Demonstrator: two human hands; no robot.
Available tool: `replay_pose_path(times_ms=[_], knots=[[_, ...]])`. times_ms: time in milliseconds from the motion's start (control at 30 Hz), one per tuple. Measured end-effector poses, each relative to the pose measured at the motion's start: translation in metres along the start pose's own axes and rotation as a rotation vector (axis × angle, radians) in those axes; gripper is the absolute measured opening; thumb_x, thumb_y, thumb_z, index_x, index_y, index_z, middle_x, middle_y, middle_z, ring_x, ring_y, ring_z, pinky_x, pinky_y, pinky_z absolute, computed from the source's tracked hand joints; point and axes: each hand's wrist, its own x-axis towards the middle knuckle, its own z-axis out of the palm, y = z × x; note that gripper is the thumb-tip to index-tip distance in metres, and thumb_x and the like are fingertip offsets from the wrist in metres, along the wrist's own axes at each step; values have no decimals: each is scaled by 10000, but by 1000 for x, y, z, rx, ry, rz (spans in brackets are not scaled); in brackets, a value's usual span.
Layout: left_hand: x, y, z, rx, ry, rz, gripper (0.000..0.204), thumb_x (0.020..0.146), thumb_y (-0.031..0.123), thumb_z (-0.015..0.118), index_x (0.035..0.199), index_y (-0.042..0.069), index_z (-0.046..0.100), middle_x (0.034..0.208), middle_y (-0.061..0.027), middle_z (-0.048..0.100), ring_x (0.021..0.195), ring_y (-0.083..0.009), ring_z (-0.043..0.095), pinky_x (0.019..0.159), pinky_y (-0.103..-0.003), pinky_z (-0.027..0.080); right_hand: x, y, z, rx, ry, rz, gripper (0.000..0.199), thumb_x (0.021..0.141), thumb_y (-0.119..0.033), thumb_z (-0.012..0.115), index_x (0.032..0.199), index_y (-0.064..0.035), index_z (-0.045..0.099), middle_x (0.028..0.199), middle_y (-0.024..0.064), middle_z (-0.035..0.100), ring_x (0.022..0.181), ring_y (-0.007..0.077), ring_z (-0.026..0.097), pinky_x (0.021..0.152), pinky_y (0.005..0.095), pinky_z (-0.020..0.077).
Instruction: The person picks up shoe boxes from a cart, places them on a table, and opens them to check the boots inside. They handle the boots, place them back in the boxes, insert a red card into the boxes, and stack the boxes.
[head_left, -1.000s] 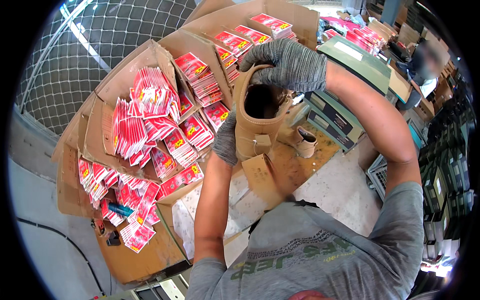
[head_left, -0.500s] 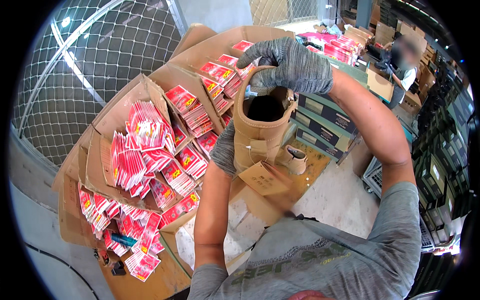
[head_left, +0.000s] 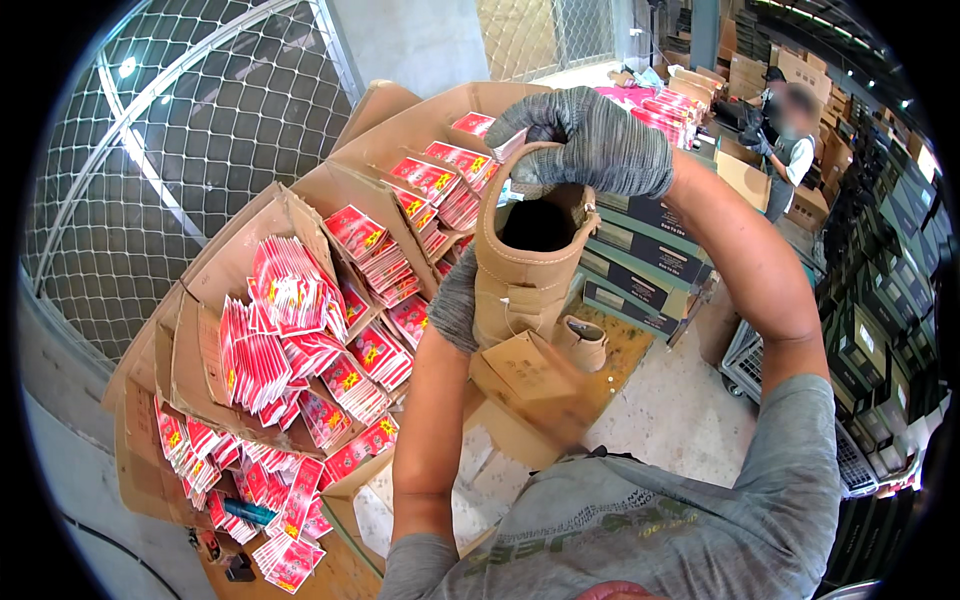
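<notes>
A big wire fence [head_left: 200,150] stands behind everything. In front of it sit open cardboard boxes [head_left: 200,360], full of red and white packets [head_left: 285,320]. Dark green shoe boxes [head_left: 640,270] are stacked on the right, and another person [head_left: 785,140] works far away at the back.

In the middle, held up in the air, is a tan boot [head_left: 525,275]. Half a second ago it was lower and nearer the packets; now it is a bit higher and closer to the camera, with its dark opening facing up. So the boot is still being handled, not put down.

The right hand [head_left: 590,140], in a grey glove, has its fingers clenched over the boot's top edge. The left hand [head_left: 458,305], also gloved, is grasping the boot's side from below. A second small tan boot [head_left: 583,342] rests on a cardboard sheet [head_left: 525,395] beneath.
</notes>
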Motion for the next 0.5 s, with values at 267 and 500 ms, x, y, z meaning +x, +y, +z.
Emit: replay_pose_path(times_ms=[267,500], knots=[[8,23,-10,257,86,165,514,1011,326,547,1444,68,449,1383,-146,582,1196,-289,621,1018,-416,534,4,-35,-15,-64,-62,81,427,848,-182,819,1244,-92,690,986,13,739,930,69,664,836,261,552],[4,43,-5,562,200,308,582,980,306,593,1480,91,386,1418,-148,547,1227,-302,599,1035,-415,520,13,-64,-23,105,-96,82,434,843,-164,791,1227,-7,665,962,104,756,855,139,716,729,265,590]])
